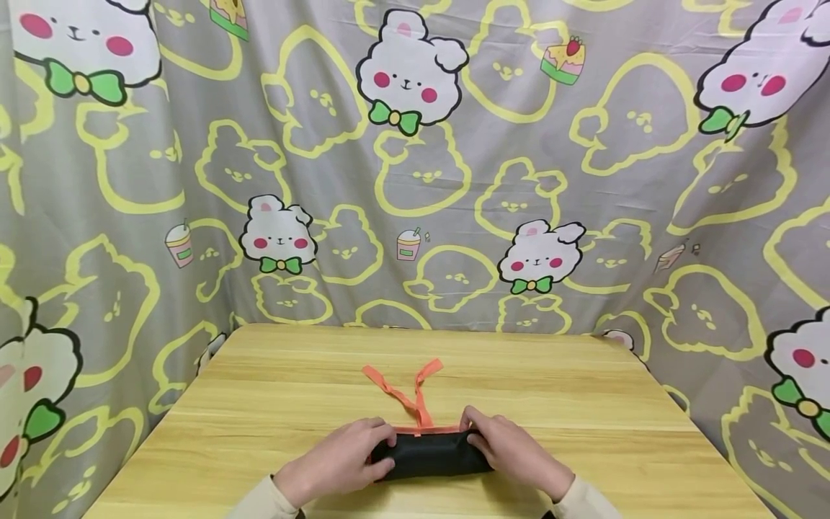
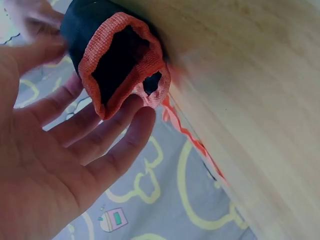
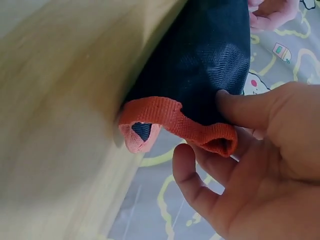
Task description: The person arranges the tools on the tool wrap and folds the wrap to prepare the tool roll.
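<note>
A black fabric roll (image 1: 437, 455) with orange edging lies across the near part of the table. Two orange tie straps (image 1: 420, 400) spread from its far side. My left hand (image 1: 344, 458) grips the left end, thumb on the near side and fingers on the far side. At the right end my right hand (image 1: 515, 448) pinches the roll between thumb and fingers. Seen in the left wrist view, the orange-bound edge (image 2: 95, 55) curls into open loops. The right wrist view shows the thumb (image 3: 245, 107) pressed against the black cloth beside the other bound end (image 3: 165, 110).
The wooden table (image 1: 551, 382) extends beyond the roll to its far edge. A grey curtain (image 1: 415, 180) printed with white bears and yellow outlines hangs behind the table and on both sides.
</note>
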A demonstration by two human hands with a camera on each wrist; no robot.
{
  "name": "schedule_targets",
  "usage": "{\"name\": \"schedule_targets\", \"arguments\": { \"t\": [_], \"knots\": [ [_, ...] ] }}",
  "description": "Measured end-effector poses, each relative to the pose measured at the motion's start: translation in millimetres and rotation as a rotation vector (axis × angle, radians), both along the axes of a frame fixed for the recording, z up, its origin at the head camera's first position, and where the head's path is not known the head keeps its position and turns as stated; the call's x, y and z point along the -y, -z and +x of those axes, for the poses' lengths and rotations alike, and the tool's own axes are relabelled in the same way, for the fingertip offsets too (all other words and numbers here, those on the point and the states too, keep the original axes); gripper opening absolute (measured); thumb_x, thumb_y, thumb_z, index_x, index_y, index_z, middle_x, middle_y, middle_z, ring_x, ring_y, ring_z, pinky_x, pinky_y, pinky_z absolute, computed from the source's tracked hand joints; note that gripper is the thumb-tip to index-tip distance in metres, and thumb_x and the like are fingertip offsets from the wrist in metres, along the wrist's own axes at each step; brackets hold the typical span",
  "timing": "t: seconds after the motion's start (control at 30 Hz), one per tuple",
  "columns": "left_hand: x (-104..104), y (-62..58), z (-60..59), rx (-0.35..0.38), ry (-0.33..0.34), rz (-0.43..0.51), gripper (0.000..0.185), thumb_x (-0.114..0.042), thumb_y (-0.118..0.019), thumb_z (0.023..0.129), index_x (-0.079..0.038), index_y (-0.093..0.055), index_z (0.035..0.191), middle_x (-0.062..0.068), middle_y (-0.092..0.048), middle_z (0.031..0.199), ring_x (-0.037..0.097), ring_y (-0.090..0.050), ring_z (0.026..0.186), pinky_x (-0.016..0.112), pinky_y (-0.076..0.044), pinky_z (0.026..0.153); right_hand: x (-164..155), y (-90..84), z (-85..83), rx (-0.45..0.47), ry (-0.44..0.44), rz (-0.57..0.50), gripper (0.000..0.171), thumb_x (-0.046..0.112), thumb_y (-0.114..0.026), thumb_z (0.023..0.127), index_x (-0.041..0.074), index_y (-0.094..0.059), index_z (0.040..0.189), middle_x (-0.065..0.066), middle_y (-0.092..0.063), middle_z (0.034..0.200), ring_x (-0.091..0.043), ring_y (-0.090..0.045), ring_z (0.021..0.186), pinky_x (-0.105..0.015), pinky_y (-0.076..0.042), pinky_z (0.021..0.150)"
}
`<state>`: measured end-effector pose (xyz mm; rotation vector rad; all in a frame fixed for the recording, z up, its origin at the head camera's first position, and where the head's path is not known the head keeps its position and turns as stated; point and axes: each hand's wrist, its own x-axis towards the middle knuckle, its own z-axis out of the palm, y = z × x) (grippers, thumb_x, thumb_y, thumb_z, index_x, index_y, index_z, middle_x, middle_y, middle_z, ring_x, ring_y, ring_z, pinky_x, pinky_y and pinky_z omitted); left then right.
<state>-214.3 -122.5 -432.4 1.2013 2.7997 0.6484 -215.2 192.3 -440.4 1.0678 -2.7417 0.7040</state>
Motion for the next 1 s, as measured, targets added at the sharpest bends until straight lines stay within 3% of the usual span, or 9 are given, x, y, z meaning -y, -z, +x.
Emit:
{"name": "schedule_targets", "arguments": {
  "t": [0.1,0.2,0.33,0.43,0.63,0.73,0.87,1.0],
  "knots": [
    [-1.0,0.9,1.3,0.030,-0.003,-0.036,0.022,-0.032,-0.076,0.094,-0.022,-0.066,0.111,-0.008,-0.066,0.105,0.000,-0.053,0.078,0.022,-0.050,0.070,0.8,-0.1,0.8,-0.015,0.053,0.031,0.016,0.008,-0.065,0.099,0.022,-0.058,0.099,0.008,-0.070,0.091,-0.003,-0.065,0.077,-0.027,-0.051,0.063],
    [-2.6,3.0,1.4,0.026,0.012,-0.047,0.022,-0.022,-0.078,0.093,-0.021,-0.064,0.110,-0.008,-0.065,0.104,0.000,-0.053,0.079,0.020,-0.050,0.071,0.1,0.2,1.0,-0.034,0.084,0.061,0.017,0.009,-0.068,0.097,0.024,-0.060,0.095,0.010,-0.072,0.091,-0.004,-0.066,0.077,-0.027,-0.051,0.061],
    [-1.3,5.9,-0.8,0.024,0.043,-0.032,0.021,-0.012,-0.074,0.095,-0.021,-0.062,0.109,-0.007,-0.067,0.102,-0.001,-0.054,0.081,0.019,-0.050,0.072,-1.9,-0.7,0.4,-0.038,0.058,0.061,0.016,0.011,-0.068,0.098,0.025,-0.060,0.096,0.013,-0.070,0.089,0.001,-0.060,0.073,-0.025,-0.048,0.060],
    [0.7,6.2,-4.1,0.058,0.065,-0.004,0.020,-0.009,-0.070,0.097,-0.020,-0.061,0.111,-0.009,-0.067,0.101,-0.002,-0.054,0.081,0.019,-0.051,0.073,-3.2,-3.8,0.2,0.006,0.026,0.052,0.015,0.011,-0.066,0.099,0.025,-0.060,0.097,0.013,-0.068,0.087,0.003,-0.057,0.072,-0.023,-0.046,0.061],
    [4.6,4.0,-9.1,0.177,0.109,0.072,0.017,-0.009,-0.061,0.103,-0.017,-0.063,0.118,-0.015,-0.060,0.080,-0.003,-0.047,0.060,0.018,-0.047,0.068,-4.0,-9.4,-0.8,0.160,-0.021,0.004,0.015,0.007,-0.062,0.102,0.019,-0.059,0.109,0.014,-0.051,0.065,0.003,-0.040,0.054,-0.019,-0.041,0.056],
    [6.1,4.5,-10.2,0.230,0.107,0.096,0.019,-0.010,-0.057,0.105,-0.015,-0.065,0.122,-0.014,-0.065,0.088,-0.003,-0.045,0.059,0.019,-0.048,0.069,-4.0,-9.9,-0.6,0.233,-0.041,-0.026,0.017,0.005,-0.060,0.102,0.017,-0.056,0.112,0.014,-0.044,0.059,0.001,-0.031,0.049,-0.018,-0.037,0.054],
    [4.8,7.2,-10.1,0.215,0.077,0.106,0.021,-0.011,-0.058,0.104,-0.014,-0.068,0.123,-0.007,-0.071,0.109,-0.003,-0.057,0.075,0.021,-0.053,0.076,-3.7,-7.2,-0.7,0.205,-0.026,-0.032,0.017,0.006,-0.063,0.101,0.022,-0.059,0.103,0.013,-0.061,0.072,0.002,-0.048,0.059,-0.020,-0.045,0.060],
    [3.4,8.4,-7.4,0.095,0.035,0.069,0.019,-0.013,-0.062,0.103,-0.016,-0.072,0.119,-0.006,-0.069,0.113,0.003,-0.063,0.097,0.026,-0.056,0.081,-2.8,-5.0,0.8,0.054,0.042,0.031,0.018,0.008,-0.070,0.097,0.026,-0.067,0.096,0.013,-0.070,0.095,-0.005,-0.064,0.087,-0.028,-0.054,0.072]
  ]
}}
